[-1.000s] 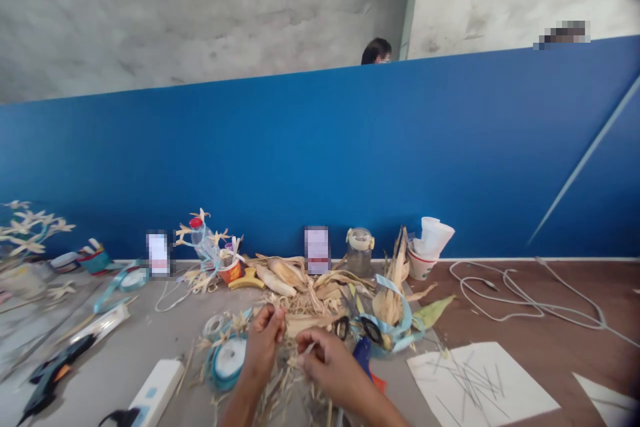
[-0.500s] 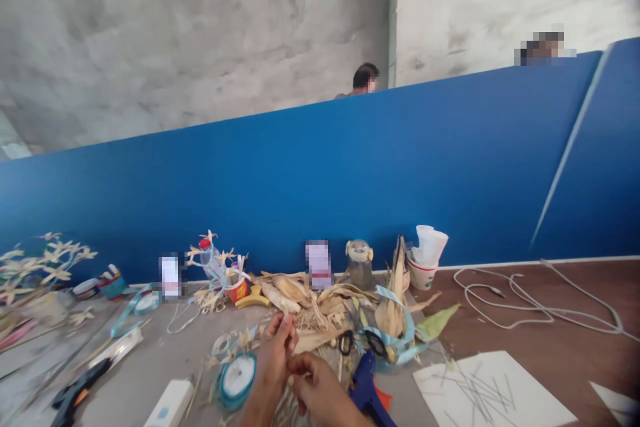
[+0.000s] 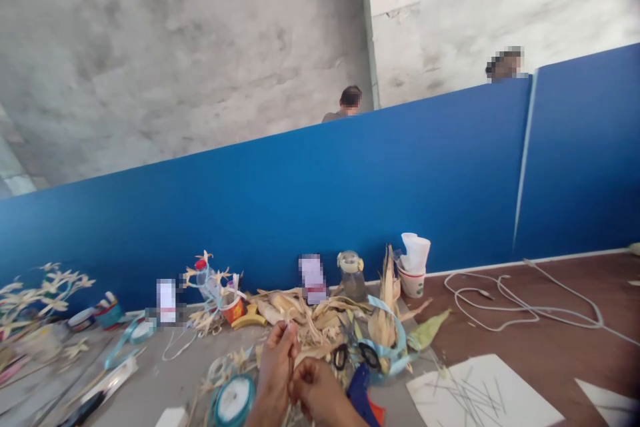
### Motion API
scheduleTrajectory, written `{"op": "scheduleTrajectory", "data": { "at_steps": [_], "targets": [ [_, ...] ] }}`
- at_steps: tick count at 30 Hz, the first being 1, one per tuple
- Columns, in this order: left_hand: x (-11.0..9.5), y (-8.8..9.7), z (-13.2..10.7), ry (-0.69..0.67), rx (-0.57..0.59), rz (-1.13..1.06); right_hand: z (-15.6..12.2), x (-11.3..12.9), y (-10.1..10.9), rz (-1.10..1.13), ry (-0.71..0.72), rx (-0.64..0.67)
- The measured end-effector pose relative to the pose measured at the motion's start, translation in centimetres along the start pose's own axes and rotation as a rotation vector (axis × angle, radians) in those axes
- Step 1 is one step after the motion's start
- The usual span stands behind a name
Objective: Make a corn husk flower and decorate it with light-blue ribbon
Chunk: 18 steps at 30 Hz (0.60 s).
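"Foremost, what occupies the lower centre?"

"Both hands of the wearer. The left hand [image 3: 277, 367] has thumb and fingers pinched together about a pale piece [image 3: 287, 320], which shows at the fingertips and is too small to identify. The right hand [image 3: 316, 383], just beside it and lower, has its fingers curled closed; whether they grip anything cannot be told."

"And to either side?"

"Left, near the wrist: a ribbon roll [image 3: 234, 400]. Right: a blue tool [image 3: 358, 392] and black-handled scissors [image 3: 376, 361]. Farther right, thin wires [image 3: 477, 390] lie crossed upon a sheet of paper [image 3: 537, 411]."

"Beyond the hands?"

"Dry husks [image 3: 330, 311], heaped; behind these, a phone [image 3: 313, 280], a lidded jar [image 3: 353, 281] and stacked cups [image 3: 413, 285]."

"Farthest?"

"A blue partition [image 3: 280, 200], two heads [image 3: 351, 97] showing above its edge, and a grey wall [image 3: 200, 47]."
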<state>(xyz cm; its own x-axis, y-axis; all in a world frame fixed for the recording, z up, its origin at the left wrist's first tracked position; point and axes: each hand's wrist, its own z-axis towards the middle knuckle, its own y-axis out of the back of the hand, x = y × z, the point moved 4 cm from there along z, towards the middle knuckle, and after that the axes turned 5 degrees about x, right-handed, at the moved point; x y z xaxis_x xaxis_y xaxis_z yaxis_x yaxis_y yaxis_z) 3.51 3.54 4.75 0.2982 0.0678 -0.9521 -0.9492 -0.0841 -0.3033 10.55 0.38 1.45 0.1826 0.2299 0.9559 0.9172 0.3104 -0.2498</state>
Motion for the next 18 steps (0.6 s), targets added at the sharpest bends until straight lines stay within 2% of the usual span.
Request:
{"op": "scheduleTrajectory", "data": {
  "at_steps": [4,8,13,18],
  "targets": [
    [0.0,-0.2,-0.3,0.025,0.002,-0.155,0.1,0.4,0.1,0.026,0.018,0.003],
    [0.8,0.4,-0.3,0.056,-0.061,-0.275,0.5,0.5,0.6,0.041,0.06,-0.007],
    [1.7,1.9,-0.2,0.03,-0.073,-0.174,0.9,0.5,1.5,0.018,0.099,-0.043],
    [1.3,2.7,-0.2,0.023,-0.103,-0.096,0.8,0.7,1.9,0.001,0.123,-0.02]
  ]
}}
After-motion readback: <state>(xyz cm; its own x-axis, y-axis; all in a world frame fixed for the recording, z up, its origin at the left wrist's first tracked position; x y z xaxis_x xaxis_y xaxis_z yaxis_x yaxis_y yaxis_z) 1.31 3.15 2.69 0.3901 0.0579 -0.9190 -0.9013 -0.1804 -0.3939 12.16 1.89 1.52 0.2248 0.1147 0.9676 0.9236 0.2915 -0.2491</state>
